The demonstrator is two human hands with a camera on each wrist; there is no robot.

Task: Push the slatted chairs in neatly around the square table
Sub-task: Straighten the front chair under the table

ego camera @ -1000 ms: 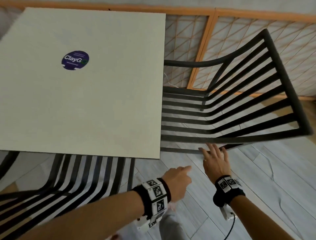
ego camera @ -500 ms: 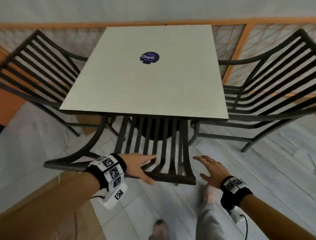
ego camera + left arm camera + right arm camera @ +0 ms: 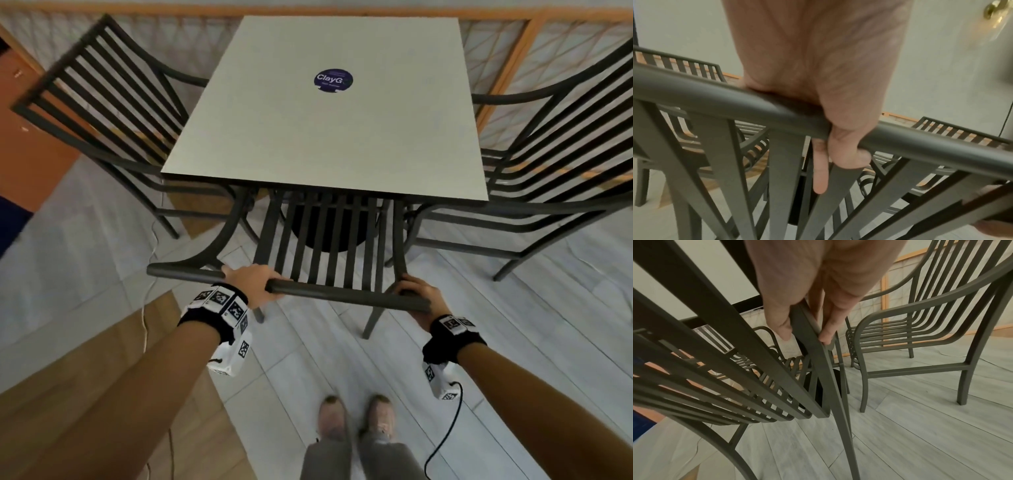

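A square pale table with a round purple sticker stands ahead of me. Directly in front is a dark slatted chair, its seat tucked under the table's near edge. My left hand grips the chair's top rail left of centre, fingers curled over it. My right hand holds the chair back at its right end; in the right wrist view its thumb and fingers pinch the outer slat. Two more slatted chairs stand at the left and right sides.
A wooden-framed lattice railing runs behind the table. Grey plank floor lies around the chairs, with a wooden floor strip at lower left. My feet stand just behind the near chair. A thin cable trails on the floor.
I have turned from the right-hand chair to face the near one. Both hands, open and apart half a second ago, have closed on the near chair's back.
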